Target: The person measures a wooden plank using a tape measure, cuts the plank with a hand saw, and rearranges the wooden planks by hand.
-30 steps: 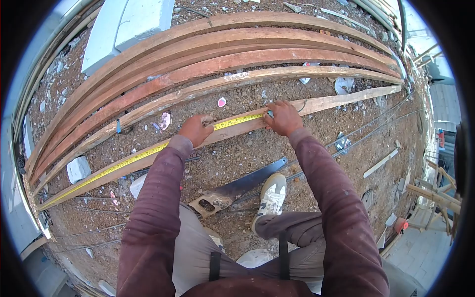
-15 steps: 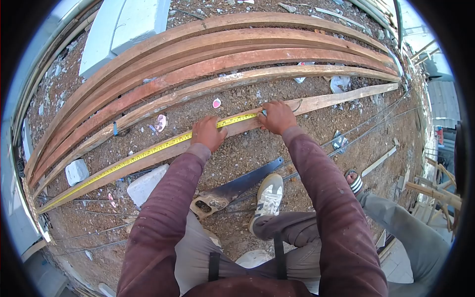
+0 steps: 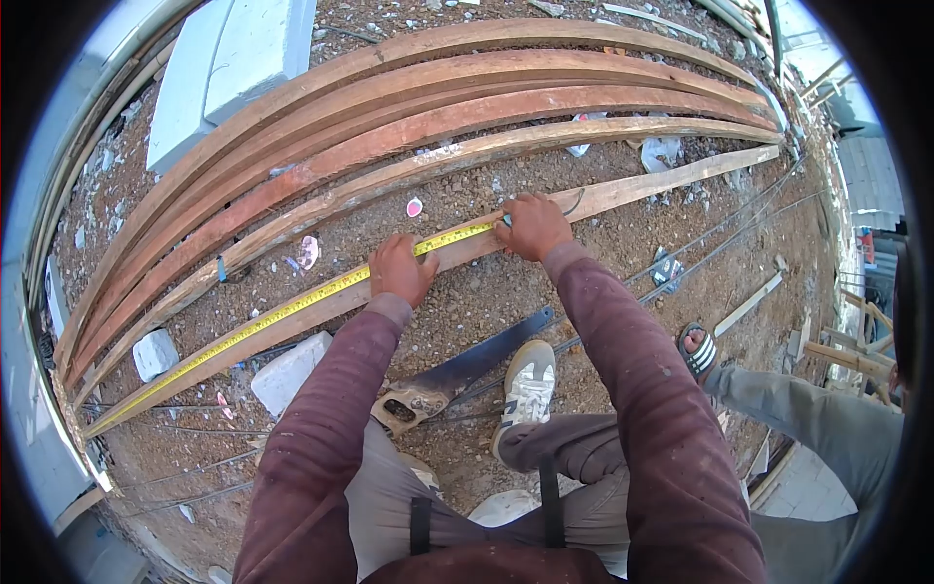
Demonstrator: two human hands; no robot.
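A yellow tape measure [image 3: 297,308] is stretched along the nearest wooden plank [image 3: 671,178], from its left end to my right hand. My left hand [image 3: 401,271] grips the blade and the plank together, thumb on the near side. Further right, my right hand [image 3: 537,228] is closed around the tape's end, where a small teal part shows; most of what it holds is hidden by the fingers. A handsaw [image 3: 457,366] lies on the ground below my hands, next to my shoe [image 3: 528,384].
Several long timbers [image 3: 438,119] lie beyond the plank. White blocks [image 3: 233,68] stand at the upper left; smaller pieces [image 3: 292,372] lie near the plank. Thin metal rods [image 3: 720,229] cross the ground. Another person's sandalled foot [image 3: 697,348] is at the right.
The view has shifted slightly, moving the timbers and blocks a little in the frame. Both hands keep their places on the tape and plank. The other person's leg appears slightly shifted.
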